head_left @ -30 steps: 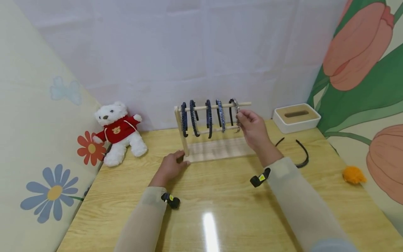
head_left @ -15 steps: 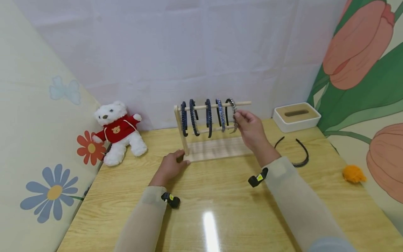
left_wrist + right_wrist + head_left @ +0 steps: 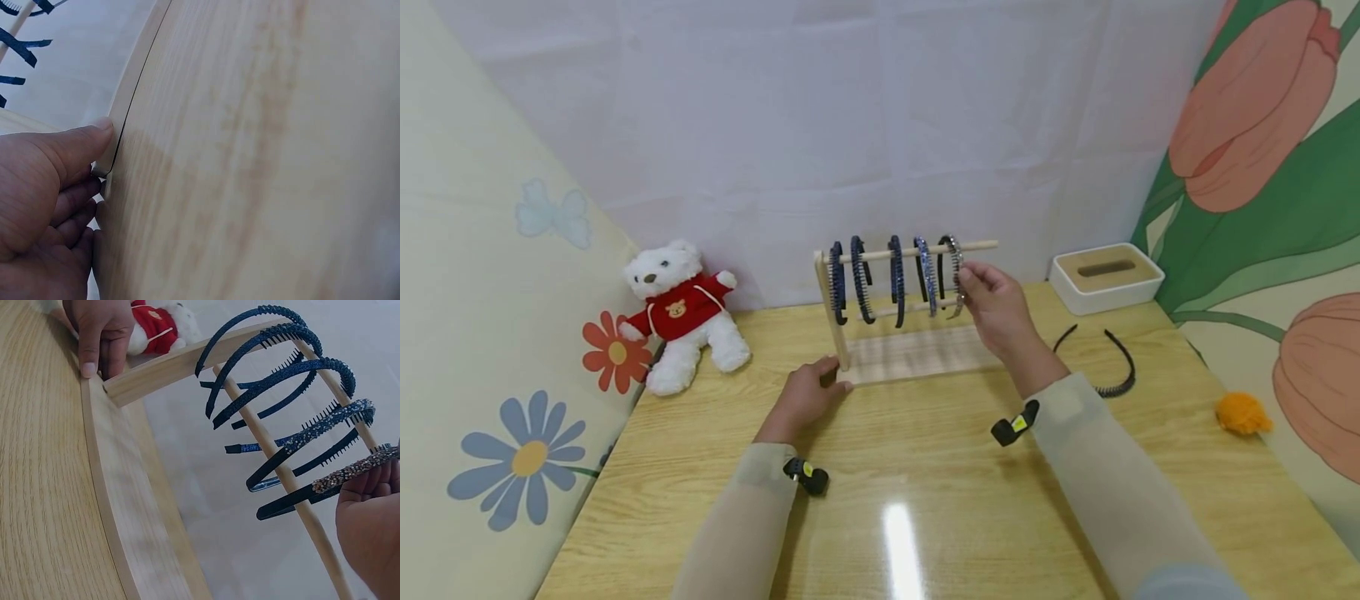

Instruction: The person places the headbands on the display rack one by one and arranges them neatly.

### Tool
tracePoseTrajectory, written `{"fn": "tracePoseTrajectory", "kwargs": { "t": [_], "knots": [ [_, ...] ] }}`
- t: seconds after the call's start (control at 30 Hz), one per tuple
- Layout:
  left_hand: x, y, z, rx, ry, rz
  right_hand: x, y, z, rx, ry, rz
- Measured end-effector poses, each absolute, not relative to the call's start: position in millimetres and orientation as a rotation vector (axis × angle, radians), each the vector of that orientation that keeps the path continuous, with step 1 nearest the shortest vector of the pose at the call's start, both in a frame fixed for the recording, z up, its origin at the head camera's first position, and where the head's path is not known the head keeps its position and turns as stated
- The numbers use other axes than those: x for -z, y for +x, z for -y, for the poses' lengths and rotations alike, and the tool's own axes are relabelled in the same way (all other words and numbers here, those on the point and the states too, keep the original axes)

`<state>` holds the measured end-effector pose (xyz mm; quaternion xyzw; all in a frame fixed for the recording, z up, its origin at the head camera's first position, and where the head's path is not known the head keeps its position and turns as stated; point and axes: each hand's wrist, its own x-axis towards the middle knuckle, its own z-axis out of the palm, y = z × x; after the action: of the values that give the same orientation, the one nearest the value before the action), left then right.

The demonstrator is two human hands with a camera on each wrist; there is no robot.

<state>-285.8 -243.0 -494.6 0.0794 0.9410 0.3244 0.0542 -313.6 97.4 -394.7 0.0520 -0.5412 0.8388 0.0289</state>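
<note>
A wooden headband rack (image 3: 917, 354) stands on the table, with several beaded, toothed headbands over its two horizontal rods. My right hand (image 3: 1000, 308) pinches the front of the silver rhinestone headband (image 3: 353, 472), the rightmost one, which hangs on the rods. Beside it hangs a blue sparkly headband (image 3: 928, 275); darker blue headbands (image 3: 897, 279) are spread toward the upright post (image 3: 831, 312). At the rack's left end my left hand (image 3: 807, 396) holds the base corner, thumb on the front edge (image 3: 115, 134) and fingers curled against the end.
A black headband (image 3: 1123, 367) lies on the table right of the rack. Behind it stands a white tissue box (image 3: 1108, 283) with a wooden lid. An orange fluffy object (image 3: 1242, 414) sits near the right edge. A white teddy bear (image 3: 681, 317) in red leans at the left.
The right hand has slid the silver headband a little leftward along the rods, closer to the blue sparkly one, and has stayed there since half a second ago. The left hand stays at the base.
</note>
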Motion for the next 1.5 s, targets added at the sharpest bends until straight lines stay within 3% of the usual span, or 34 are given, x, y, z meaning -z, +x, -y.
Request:
{"fn": "tracePoseTrajectory", "kwargs": {
  "t": [1.5],
  "knots": [
    [493.5, -285.8, 241.4, -0.978, 0.202, -2.850, 401.5, -314.4, -100.3, -2.581, 0.199, 1.656]
  ]
}}
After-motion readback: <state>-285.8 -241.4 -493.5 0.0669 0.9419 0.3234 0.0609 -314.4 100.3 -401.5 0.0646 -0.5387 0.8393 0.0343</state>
